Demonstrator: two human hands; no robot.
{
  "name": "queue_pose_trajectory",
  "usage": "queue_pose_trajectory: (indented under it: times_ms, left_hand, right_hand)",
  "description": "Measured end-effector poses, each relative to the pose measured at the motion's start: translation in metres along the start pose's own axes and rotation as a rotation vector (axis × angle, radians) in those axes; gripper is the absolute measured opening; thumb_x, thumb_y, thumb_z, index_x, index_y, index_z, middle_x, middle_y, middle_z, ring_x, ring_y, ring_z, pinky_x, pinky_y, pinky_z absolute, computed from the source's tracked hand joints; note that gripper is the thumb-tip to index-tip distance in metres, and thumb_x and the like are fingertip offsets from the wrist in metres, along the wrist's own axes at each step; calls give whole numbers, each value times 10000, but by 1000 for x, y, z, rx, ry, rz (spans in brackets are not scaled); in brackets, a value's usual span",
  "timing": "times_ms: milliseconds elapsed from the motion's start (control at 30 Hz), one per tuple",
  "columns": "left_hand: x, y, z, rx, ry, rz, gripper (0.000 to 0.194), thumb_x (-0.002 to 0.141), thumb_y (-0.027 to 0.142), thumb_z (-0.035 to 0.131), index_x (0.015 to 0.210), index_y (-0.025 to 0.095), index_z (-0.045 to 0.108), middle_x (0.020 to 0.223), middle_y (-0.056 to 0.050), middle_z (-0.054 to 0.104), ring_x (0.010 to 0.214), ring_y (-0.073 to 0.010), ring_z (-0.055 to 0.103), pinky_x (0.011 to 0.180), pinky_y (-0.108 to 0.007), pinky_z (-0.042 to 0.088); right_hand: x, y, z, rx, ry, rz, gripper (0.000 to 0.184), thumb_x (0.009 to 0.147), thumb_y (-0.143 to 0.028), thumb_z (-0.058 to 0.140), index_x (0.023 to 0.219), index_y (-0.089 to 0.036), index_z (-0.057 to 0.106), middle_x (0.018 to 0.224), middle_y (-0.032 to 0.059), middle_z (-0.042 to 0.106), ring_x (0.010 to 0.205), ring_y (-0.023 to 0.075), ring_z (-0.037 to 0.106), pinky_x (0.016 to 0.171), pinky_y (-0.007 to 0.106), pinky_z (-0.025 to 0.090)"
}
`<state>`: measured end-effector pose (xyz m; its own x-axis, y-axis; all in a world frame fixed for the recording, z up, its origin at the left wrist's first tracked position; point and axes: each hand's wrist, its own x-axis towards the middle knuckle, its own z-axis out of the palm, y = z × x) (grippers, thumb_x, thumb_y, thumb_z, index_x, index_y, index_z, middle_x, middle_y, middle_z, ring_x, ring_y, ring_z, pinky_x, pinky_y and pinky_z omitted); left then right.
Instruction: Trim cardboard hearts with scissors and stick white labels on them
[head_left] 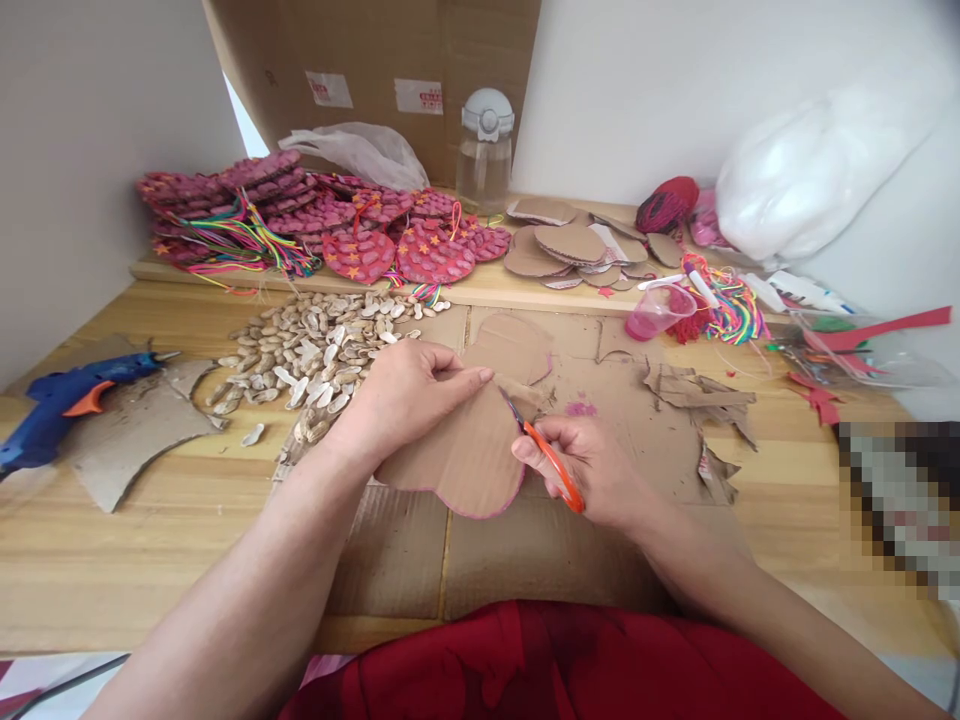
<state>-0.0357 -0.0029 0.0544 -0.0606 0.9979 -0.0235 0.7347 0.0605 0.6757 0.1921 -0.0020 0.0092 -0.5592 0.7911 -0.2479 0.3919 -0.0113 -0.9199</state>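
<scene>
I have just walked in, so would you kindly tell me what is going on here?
A person's left hand holds a purple-edged cardboard piece, while the right hand holds orange-handled scissors, their blades at its edge. Peanut shells lie beyond on the left, and decorated red pieces are piled on the ledge behind.

The one view comes from the person's head, looking forward and down across the wooden worktop [112, 580]. It stands above the red garment [585, 660] at 6 o'clock, with the left forearm [255, 560] entering from about 7 and the right forearm [742, 590] from 4. The left hand [416, 390] and right hand [581, 460] are near the lens, close to centre — the white wall [637, 100] at 1 lies farther off. Coverage is wide: glue gun [67, 400] at 9 o'clock, plastic bag [802, 185] at 2.
</scene>
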Motion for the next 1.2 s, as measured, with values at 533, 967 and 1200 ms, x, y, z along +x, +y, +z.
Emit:
queue_pose_trajectory:
  times_ms: [533, 967, 1200]
  left_hand:
    - [-3, 4, 0, 106, 96, -4, 443, 812, 614, 565, 662, 199, 599, 613, -1, 590, 576, -157, 487, 570, -295, 308]
    - [-6, 5, -1, 36, 107, 21, 422, 818, 558, 567, 603, 199, 509, 562, 29, 488, 564, -135, 422, 548, -289, 287]
    - [-5, 2, -5, 8, 104, 18, 430, 811, 583, 576, 632, 193, 570, 579, 20, 533, 581, -141, 450, 550, -282, 301]
  right_hand:
    - [2, -7, -3, -70, 83, -32, 516, 838, -607, 641, 580, -203, 447, 504, -46, 412, 478, 95, 385, 468, 249, 250]
    - [2, -7, -3, -106, 71, -54, 514, 828, -621, 654, 594, -193, 491, 510, -46, 431, 486, 94, 411, 476, 249, 254]
    - [0, -6, -3, 73, -105, -4, 461, 853, -594, 644, 668, -192, 512, 539, -32, 537, 480, 95, 444, 468, 228, 315]
